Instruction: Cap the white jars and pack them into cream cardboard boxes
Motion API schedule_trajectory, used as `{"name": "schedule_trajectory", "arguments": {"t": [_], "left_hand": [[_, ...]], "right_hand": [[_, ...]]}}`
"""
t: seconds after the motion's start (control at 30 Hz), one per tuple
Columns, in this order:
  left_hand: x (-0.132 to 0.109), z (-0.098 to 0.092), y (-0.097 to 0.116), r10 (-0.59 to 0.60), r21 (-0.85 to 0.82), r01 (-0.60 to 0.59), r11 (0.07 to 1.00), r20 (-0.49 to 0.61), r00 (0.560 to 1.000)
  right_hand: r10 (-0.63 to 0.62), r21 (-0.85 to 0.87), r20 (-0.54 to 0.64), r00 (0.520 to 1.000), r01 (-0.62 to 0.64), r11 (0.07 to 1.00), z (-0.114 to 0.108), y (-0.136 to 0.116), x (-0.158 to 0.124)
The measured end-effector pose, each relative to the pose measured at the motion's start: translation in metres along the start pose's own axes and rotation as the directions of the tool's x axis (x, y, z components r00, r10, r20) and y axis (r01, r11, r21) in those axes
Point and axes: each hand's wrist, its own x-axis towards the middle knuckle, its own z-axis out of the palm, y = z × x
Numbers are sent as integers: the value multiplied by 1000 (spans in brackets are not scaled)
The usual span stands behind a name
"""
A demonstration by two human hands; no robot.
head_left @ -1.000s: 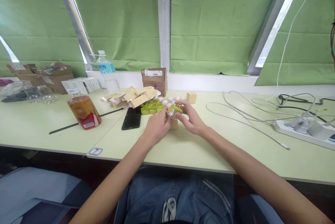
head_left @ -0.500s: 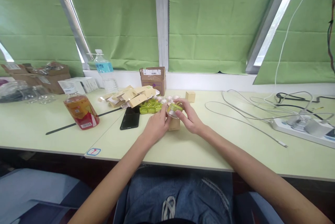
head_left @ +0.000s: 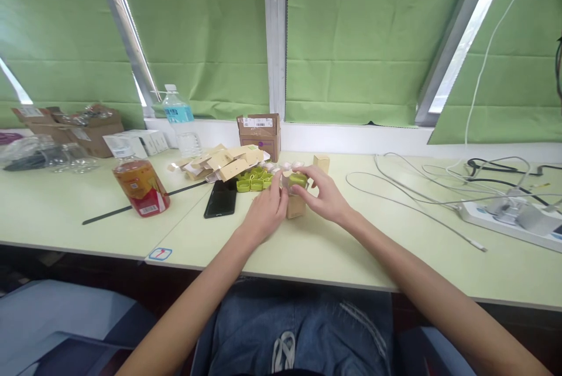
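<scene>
My right hand (head_left: pixel 324 195) pinches a small yellow-green plastic item (head_left: pixel 298 179) between thumb and fingers; half a second ago a clear part showed beneath it. This item is at the top of a small tan cardboard box (head_left: pixel 295 208) standing upright on the table. Fingers of my left hand (head_left: pixel 266 212) grip the box's left upper edge, beside a pale flap. How deep the item sits in the box is hidden by my fingers. Just behind my left hand lie several similar green pieces (head_left: pixel 254 180) and some whitish clear ones (head_left: pixel 291 166).
A pile of flattened tan boxes (head_left: pixel 223 160) lies behind a black phone (head_left: pixel 220 199). Another small box (head_left: pixel 321 162) stands behind my right hand. On the left are a drink bottle (head_left: pixel 143 188) and a water bottle (head_left: pixel 181 124). Cables and a power strip (head_left: pixel 504 215) occupy the right.
The green item has gone from being held tilted in front of the box to the box's top. My left fingers have shifted onto the box's edge. The view has moved slightly.
</scene>
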Motion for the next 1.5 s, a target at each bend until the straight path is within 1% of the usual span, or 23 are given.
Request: {"name": "schedule_trajectory", "arguments": {"t": [0.07, 0.13, 0.2, 0.3, 0.4, 0.47, 0.53, 0.67, 1.0, 1.1, 1.2, 1.3, 1.37, 1.43, 1.5], "left_hand": [[0, 1, -2, 31, -34, -30, 999, 1, 1000], [-1, 1, -3, 55, -51, -54, 997, 8, 998], [-1, 1, -3, 66, -52, -64, 997, 26, 998], [-1, 0, -2, 46, -46, -43, 998, 54, 998], [-1, -2, 0, 25, -60, -21, 998, 73, 997], [0, -3, 0, 31, -82, -25, 996, 80, 996], [0, -3, 0, 36, -101, -28, 994, 80, 996], [0, -4, 0, 30, -124, -20, 992, 84, 996], [0, -5, -2, -2, -131, 14, 991, 93, 996], [0, -3, -3, 16, -153, -3, 988, 86, 996], [0, -2, -2, 13, -200, -1, 980, 57, 998], [1, -2, 0, -11, -223, 14, 975, 13, 1000], [1, -3, 1, 19, -199, -15, 980, 21, 1000], [1, -5, 1, 87, -189, -77, 979, 43, 995], [1, -5, 1, 142, -205, -130, 970, 43, 989]], "right_hand": [[-18, 21, 23, 1000, 18, 1000, 1, 5, -1], [-5, 79, 27, 1000, 3, 997, 2, 9, -2], [32, 147, 13, 999, -34, 989, 3, 12, -2], [97, 248, -6, 995, -93, 964, 5, 13, -2], [197, 393, 12, 980, -185, 900, 8, 13, -2], [229, 450, 22, 973, -215, 867, 11, 13, -3], [208, 440, 4, 978, -188, 878, 14, 11, -4], [137, 346, -56, 989, -109, 932, 17, 10, -5], [147, 344, -87, 985, -109, 933, 18, 15, -6], [108, 299, -96, 990, -75, 951, 19, 12, -7], [39, 229, -154, 987, -3, 973, 16, 11, -6], [27, 174, -237, 971, 15, 985, 13, 11, -6], [42, 178, -239, 970, 1, 984, 11, 12, -7], [75, 199, -193, 978, -36, 979, 11, 14, -9], [130, 234, -153, 980, -92, 968, 11, 15, -10]]}}
